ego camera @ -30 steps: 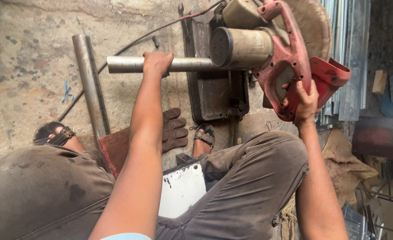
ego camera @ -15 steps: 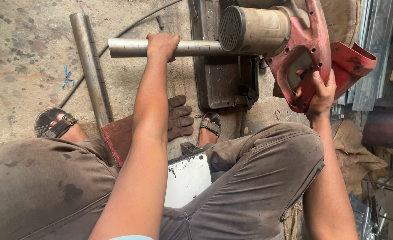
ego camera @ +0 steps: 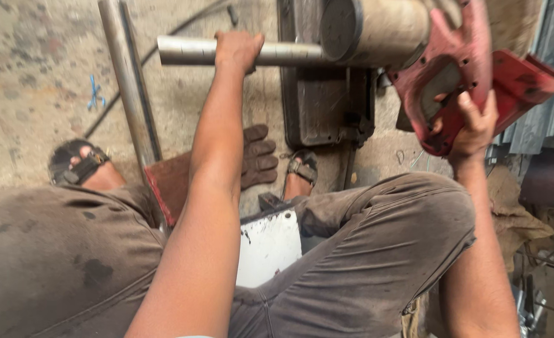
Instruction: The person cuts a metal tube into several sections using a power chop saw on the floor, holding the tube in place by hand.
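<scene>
My left hand (ego camera: 238, 50) grips a grey metal pipe (ego camera: 186, 51) that lies across the base (ego camera: 321, 100) of a chop saw. My right hand (ego camera: 474, 122) is wrapped around the red handle (ego camera: 458, 81) of the saw, whose round grey motor housing (ego camera: 371, 28) juts toward me above the pipe. I squat over the floor with both knees spread, in brown dusty trousers, a sandalled foot on each side.
A second, longer steel pipe (ego camera: 130, 87) lies on the concrete floor left of my arm. A dark work glove (ego camera: 257, 156) lies by a reddish plate (ego camera: 167, 184), and a white board (ego camera: 267, 247) sits between my knees. Metal sheets (ego camera: 549, 37) stand at the right.
The view has shifted closer and lower over the saw. My right hand on the red handle sits a little lower in view. The left hand keeps its hold on the pipe.
</scene>
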